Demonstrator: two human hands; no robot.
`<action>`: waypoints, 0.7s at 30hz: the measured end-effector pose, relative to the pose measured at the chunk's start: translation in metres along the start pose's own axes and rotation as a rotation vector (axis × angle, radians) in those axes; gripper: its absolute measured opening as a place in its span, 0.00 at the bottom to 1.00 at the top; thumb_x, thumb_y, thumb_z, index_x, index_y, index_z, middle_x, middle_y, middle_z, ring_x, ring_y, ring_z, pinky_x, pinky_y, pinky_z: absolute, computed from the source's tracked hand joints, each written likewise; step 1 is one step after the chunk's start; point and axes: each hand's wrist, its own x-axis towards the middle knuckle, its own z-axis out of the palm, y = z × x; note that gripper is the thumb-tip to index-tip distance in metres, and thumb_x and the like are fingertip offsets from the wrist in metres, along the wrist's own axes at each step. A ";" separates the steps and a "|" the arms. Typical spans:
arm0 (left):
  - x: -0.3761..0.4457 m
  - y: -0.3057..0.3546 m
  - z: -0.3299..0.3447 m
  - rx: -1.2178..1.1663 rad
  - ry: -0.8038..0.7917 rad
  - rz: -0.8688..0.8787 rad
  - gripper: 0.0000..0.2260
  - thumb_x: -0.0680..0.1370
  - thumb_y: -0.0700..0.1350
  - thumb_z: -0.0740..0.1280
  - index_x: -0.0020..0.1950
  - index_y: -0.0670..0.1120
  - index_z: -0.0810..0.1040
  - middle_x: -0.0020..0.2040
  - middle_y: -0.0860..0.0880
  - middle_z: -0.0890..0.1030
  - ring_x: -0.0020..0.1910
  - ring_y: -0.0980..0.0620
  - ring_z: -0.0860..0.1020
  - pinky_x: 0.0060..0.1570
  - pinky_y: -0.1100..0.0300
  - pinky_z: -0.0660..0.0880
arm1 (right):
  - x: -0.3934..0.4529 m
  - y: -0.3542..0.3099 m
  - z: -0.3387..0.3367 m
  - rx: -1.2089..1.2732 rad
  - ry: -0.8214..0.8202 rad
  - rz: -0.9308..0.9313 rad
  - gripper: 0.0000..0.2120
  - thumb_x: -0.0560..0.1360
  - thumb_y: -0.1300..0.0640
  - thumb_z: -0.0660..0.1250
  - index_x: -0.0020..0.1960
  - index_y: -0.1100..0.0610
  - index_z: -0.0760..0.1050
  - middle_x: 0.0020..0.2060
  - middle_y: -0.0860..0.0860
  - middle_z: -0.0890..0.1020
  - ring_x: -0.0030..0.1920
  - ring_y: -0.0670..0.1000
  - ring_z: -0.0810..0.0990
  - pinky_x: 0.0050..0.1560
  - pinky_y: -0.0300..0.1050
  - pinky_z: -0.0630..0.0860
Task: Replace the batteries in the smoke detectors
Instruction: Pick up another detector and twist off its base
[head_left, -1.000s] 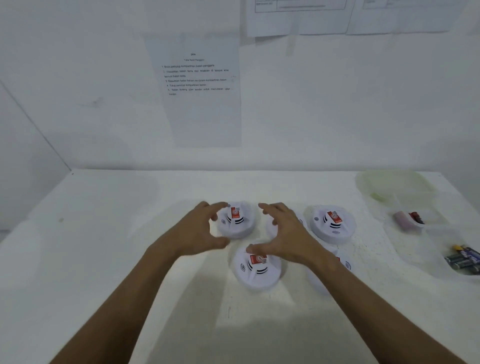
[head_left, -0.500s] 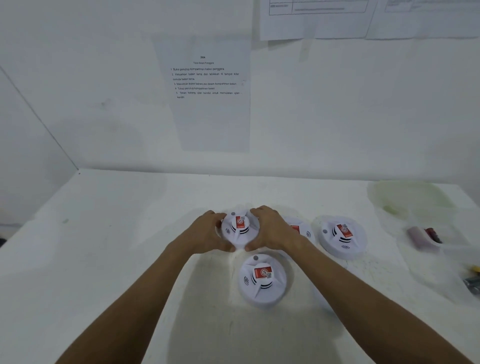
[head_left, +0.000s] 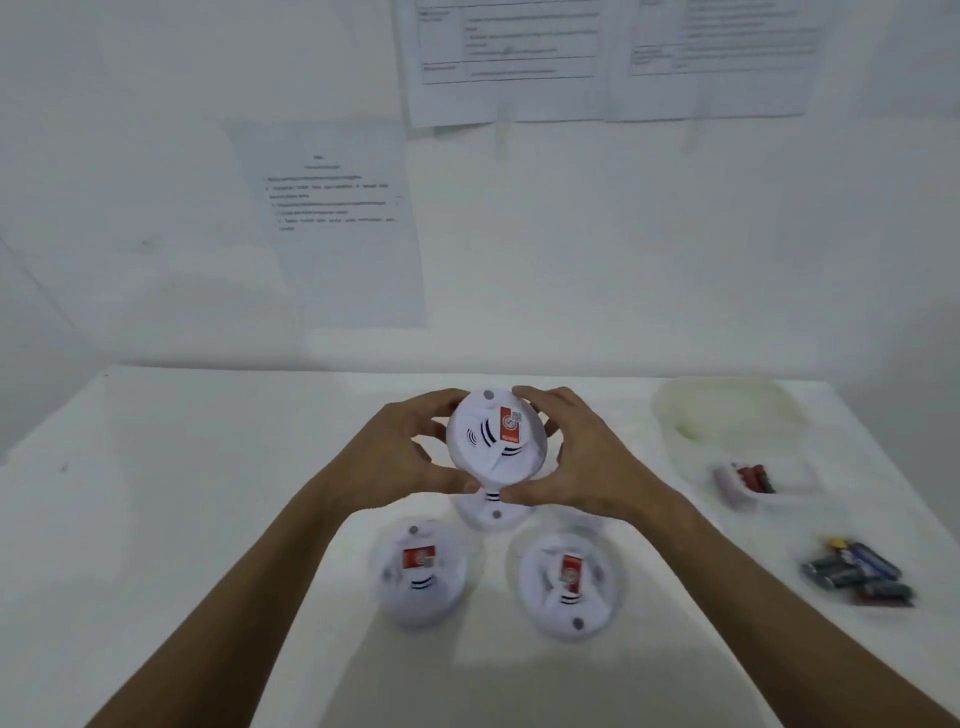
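Left hand (head_left: 400, 457) and right hand (head_left: 576, 462) clasp the round white plastic smoke detector (head_left: 496, 441) by its rim between them; probably light, rigid, smooth, so grip the edges.

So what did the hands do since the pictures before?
Both hands, left hand and right hand, closed around one smoke detector and lifted it off the table, tilted toward the camera. The other detectors and the batteries stayed lying on the table.
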 end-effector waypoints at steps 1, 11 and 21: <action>0.004 0.011 0.011 -0.001 -0.008 0.007 0.32 0.63 0.47 0.81 0.65 0.58 0.75 0.58 0.61 0.80 0.55 0.57 0.79 0.44 0.63 0.78 | -0.010 0.005 -0.014 -0.007 -0.009 0.010 0.41 0.59 0.52 0.83 0.63 0.36 0.66 0.54 0.29 0.71 0.57 0.39 0.70 0.51 0.30 0.71; 0.049 0.116 0.125 0.026 -0.098 0.142 0.29 0.64 0.54 0.80 0.63 0.60 0.75 0.54 0.63 0.81 0.54 0.59 0.79 0.51 0.65 0.77 | -0.102 0.061 -0.136 -0.215 -0.101 0.115 0.52 0.60 0.44 0.81 0.75 0.41 0.54 0.61 0.44 0.69 0.54 0.46 0.74 0.55 0.43 0.77; 0.068 0.175 0.207 -0.006 -0.113 0.167 0.37 0.63 0.58 0.79 0.70 0.61 0.69 0.62 0.69 0.74 0.59 0.65 0.74 0.52 0.65 0.75 | -0.159 0.110 -0.201 0.126 -0.024 0.093 0.44 0.58 0.60 0.79 0.67 0.45 0.60 0.56 0.47 0.73 0.55 0.51 0.78 0.44 0.55 0.81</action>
